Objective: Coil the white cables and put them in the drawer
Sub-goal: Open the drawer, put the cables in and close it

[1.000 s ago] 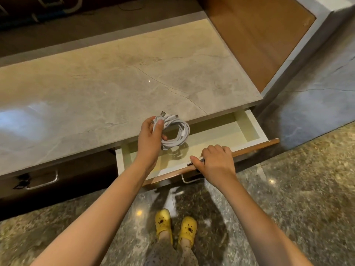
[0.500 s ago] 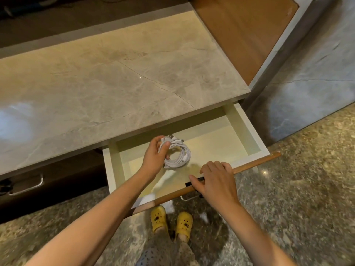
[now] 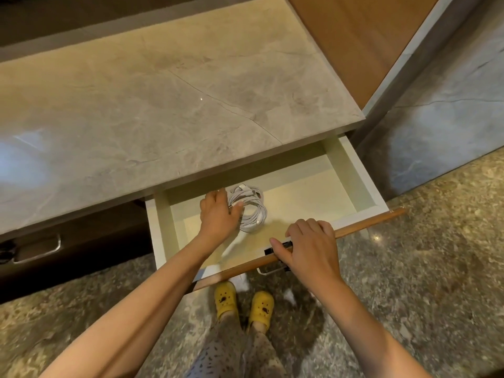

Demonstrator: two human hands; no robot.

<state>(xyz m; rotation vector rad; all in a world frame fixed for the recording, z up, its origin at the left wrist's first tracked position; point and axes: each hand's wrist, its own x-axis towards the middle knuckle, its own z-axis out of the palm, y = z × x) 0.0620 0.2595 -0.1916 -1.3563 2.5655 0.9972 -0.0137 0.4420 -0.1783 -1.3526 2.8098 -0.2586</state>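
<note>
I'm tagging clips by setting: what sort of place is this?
Probably a room in a home: a low marble-look cabinet top, its shallow drawer, and yellow clogs on a polished stone floor.

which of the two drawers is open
The cream-lined drawer that the right hand holds by its front, with the cable coil inside. The dark drawer beside it is shut.

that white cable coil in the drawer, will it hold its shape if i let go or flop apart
Probably floppy: no tie shows on the cable coil, and the left hand pinches its loops together, so they may spread a little. It looks light, since one hand holds it. Lying near flat in the drawer, it should not roll.
</note>
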